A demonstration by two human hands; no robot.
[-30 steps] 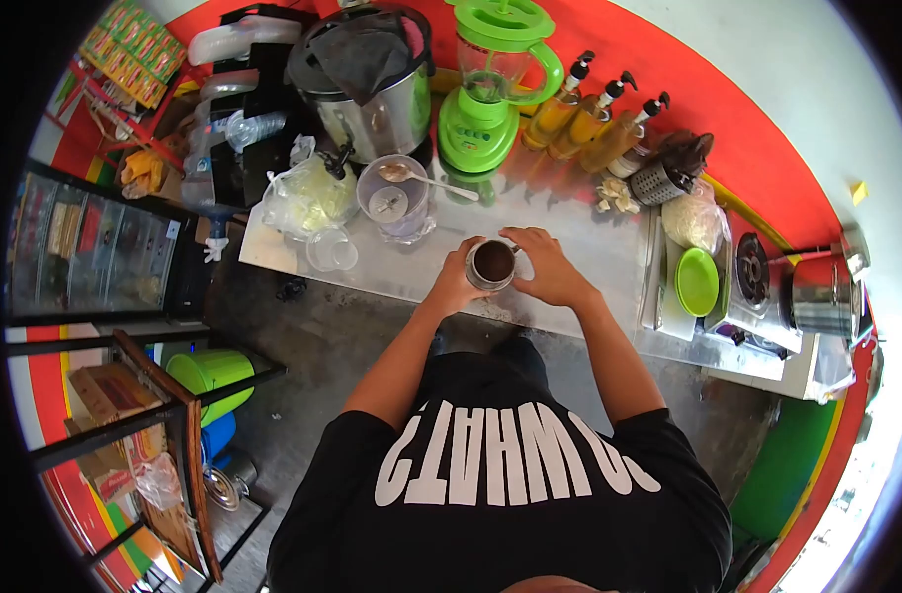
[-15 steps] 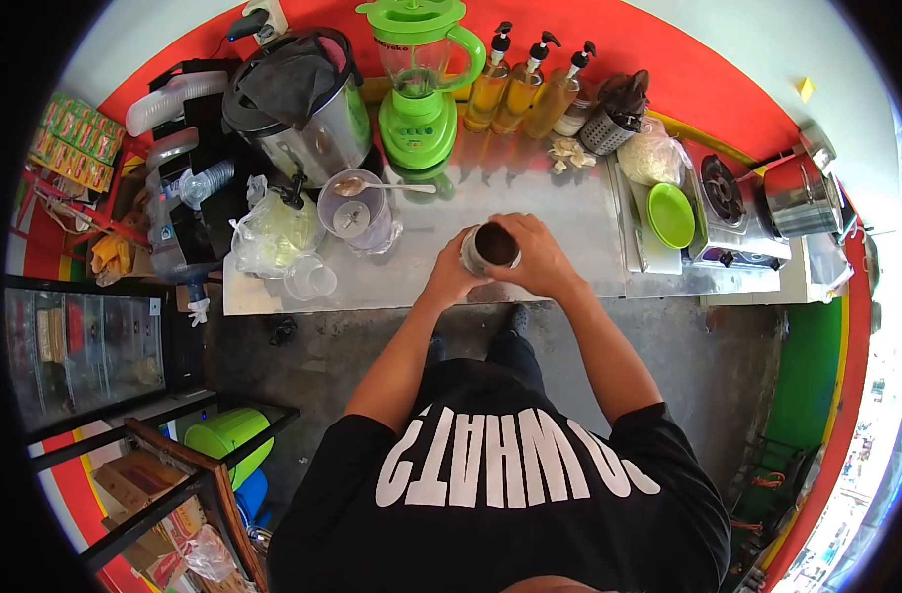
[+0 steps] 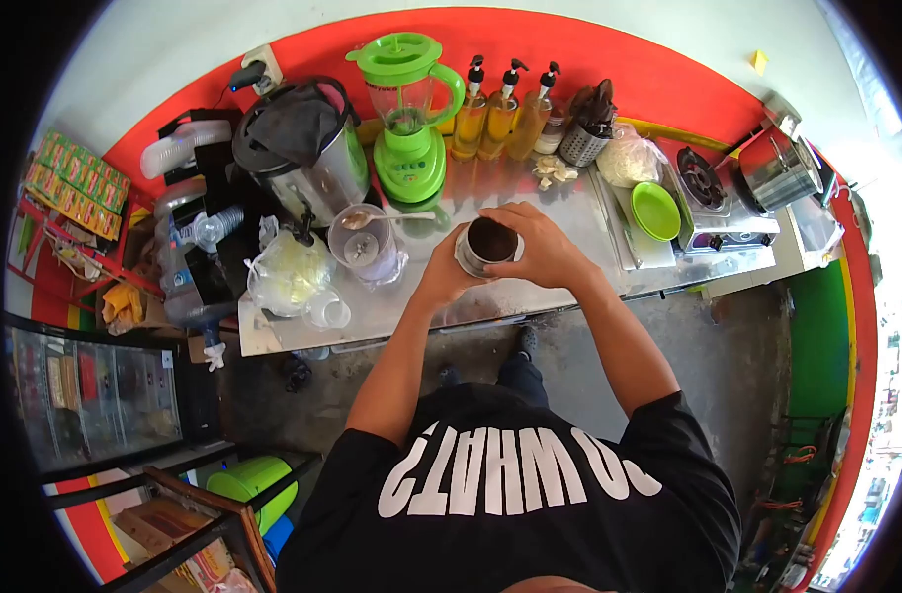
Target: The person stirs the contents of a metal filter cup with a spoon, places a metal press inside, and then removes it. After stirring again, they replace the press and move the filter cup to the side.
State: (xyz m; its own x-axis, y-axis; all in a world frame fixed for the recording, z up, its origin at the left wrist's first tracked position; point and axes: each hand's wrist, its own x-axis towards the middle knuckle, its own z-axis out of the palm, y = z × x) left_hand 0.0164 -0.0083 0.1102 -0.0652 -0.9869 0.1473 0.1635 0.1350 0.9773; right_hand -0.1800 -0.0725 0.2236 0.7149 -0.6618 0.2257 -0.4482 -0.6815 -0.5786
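Both hands hold a small open jar [image 3: 492,240], its dark brown contents showing from above. My left hand [image 3: 445,269] wraps the jar's left side. My right hand [image 3: 542,247] curves round the right side, fingers over the far rim and thumb along the near side. The jar is over the front part of the metal table [image 3: 421,306]. To its left stands a clear blender cup [image 3: 362,242] with a spoon [image 3: 386,218] lying across its rim.
A green blender [image 3: 408,148], several pump bottles [image 3: 497,124] and a large steel pot [image 3: 312,168] line the back. A plastic bag [image 3: 291,275] lies left. On the right are a green plate [image 3: 656,211] and a gas stove [image 3: 713,212].
The view has shifted and turned slightly. The jar now tips its mouth more toward the camera, showing more of the dark contents. Both hands keep hold of it.
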